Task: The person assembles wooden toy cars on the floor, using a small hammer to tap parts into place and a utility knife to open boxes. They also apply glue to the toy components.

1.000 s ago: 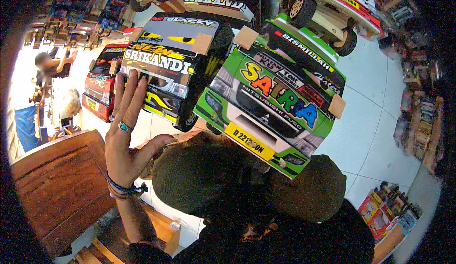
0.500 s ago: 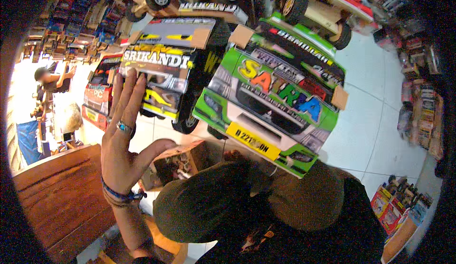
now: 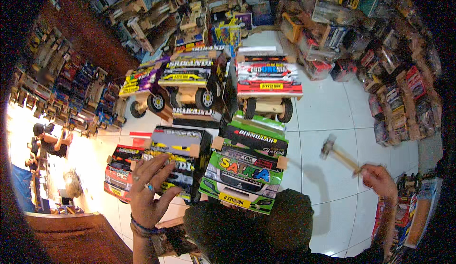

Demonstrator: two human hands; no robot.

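Note:
My right hand (image 3: pixel 380 184), out to the right over the tiles, grips the wooden handle of a hammer (image 3: pixel 341 157); its grey head points up and left. With its fingers spread, my left hand (image 3: pixel 151 191) is held in front of a black and yellow toy truck (image 3: pixel 176 136) and covers part of its front. Whether it touches the truck I cannot tell. Left of that stands a red and black toy truck (image 3: pixel 119 174). Directly before my knees is a green toy truck (image 3: pixel 242 169) with a yellow plate and small wooden blocks at its sides.
Farther back stand a red and white toy truck (image 3: pixel 268 79), a yellow and black one (image 3: pixel 190 74) and a purple one (image 3: pixel 142 83). Stocked shelves (image 3: pixel 327 31) line the back. White floor tiles (image 3: pixel 323 107) lie to the right. Another person (image 3: pixel 50 140) is at far left.
The view has tilted up, showing more shelves and trucks. My right hand with the hammer has come into view at the right. My left hand remains spread by the black truck.

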